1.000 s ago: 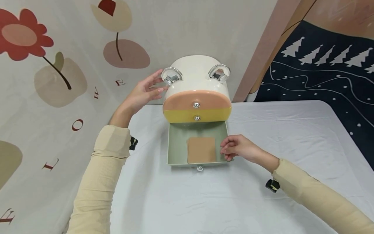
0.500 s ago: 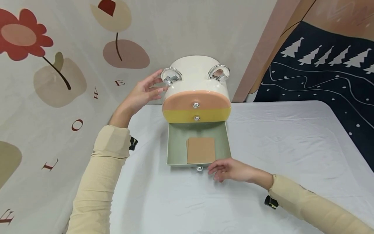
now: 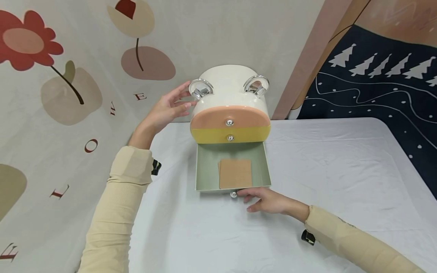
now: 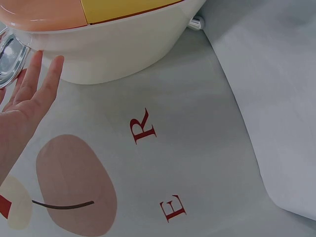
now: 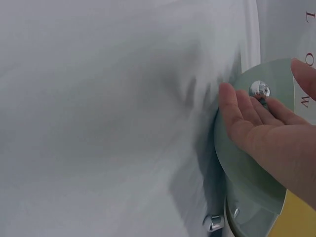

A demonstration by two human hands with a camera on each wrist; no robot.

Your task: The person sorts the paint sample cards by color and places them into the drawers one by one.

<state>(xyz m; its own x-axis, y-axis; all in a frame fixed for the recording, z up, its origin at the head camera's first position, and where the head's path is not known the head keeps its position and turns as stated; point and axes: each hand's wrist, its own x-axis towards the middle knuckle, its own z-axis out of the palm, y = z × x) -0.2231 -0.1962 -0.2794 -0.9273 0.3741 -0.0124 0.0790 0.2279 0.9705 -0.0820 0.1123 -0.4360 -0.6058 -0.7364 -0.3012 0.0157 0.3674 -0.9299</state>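
White cloth covers the counter [image 3: 341, 170], and a flower-print backdrop with red letters hangs behind on the left — a dark panel with white trees on the right. Centre stage: a cream storage box [image 3: 228, 85] with 3 drawers, peach on top, yellow below it, and the green drawer [image 3: 206, 168] pulled well out at the bottom. Lying flat inside it, a tan square pad [image 3: 235, 173].

Right hand [image 3: 269, 200] is at the drawer's front, fingers straight and relaxed against the green face, right beside the small chrome knob [image 3: 233, 194] (gripping nothing, as the right wrist view shows). Left hand [image 3: 167, 110] rests flat-fingered on the box's side, just under a chrome ring handle [image 3: 200, 88] — steadying, by the look of it, not clutching.

My read: that drawer is light, stiff, glossy plastic and probably slides easily; the knob is the sure hold, though a flat push on the front works too. Smooth shell, slick cloth — the box could skid without that bracing hand.
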